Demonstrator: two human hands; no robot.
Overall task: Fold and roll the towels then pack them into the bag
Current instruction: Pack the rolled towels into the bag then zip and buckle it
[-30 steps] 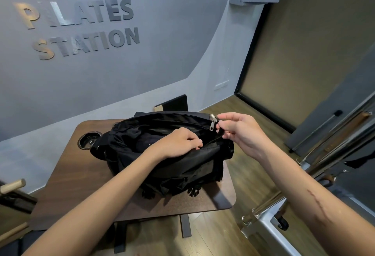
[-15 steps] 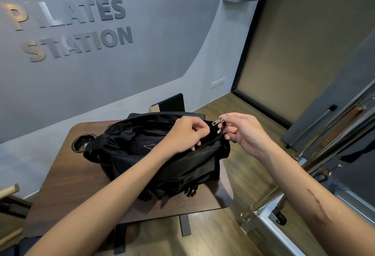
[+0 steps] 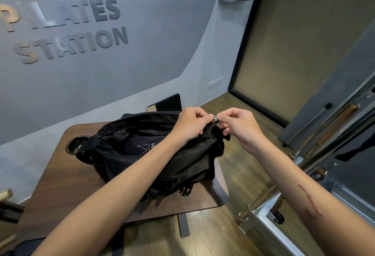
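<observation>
bag [image 3: 154, 154], black soft fabric, slumps on the wooden table [image 3: 60, 184], mouth open with dark cloth inside. it looks light and floppy, best steadied by the rim. left hand [image 3: 190, 122] grips that rim; right hand [image 3: 237, 122] pinches the zipper pull [image 3: 215, 117].

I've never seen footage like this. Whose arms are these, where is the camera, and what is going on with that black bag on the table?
There is no machine here: a person wears a wide-angle camera on the head, looking forward and down, so the arms are their own. A soft black fabric bag sits on a dark wooden table with rounded corners, its top open, with dark folded cloth bearing a white logo inside. The right hand pinches the small silver zipper pull at the bag's right end. The left hand grips the bag's fabric edge right beside it. Behind them, wall lettering includes the word STATION.
</observation>
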